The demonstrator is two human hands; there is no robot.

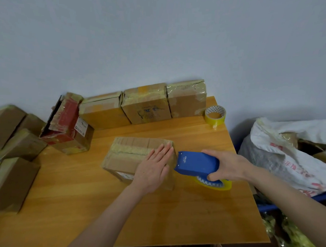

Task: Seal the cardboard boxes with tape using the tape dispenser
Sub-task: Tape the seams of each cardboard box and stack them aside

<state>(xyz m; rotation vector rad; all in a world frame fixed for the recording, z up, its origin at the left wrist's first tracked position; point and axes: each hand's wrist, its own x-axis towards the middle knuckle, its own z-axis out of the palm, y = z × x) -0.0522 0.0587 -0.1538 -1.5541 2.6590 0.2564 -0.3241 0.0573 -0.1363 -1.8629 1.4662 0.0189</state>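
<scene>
Left hand (155, 167) flat on cardboard box (131, 155) | right hand (225, 166) grips tape dispenser (197, 164) at box's right end

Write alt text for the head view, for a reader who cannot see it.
A person's left hand presses flat on a cardboard box on a wooden table, while the right hand grips a blue tape dispenser at the box's right end. More taped boxes line the wall, beside a spare tape roll.
</scene>
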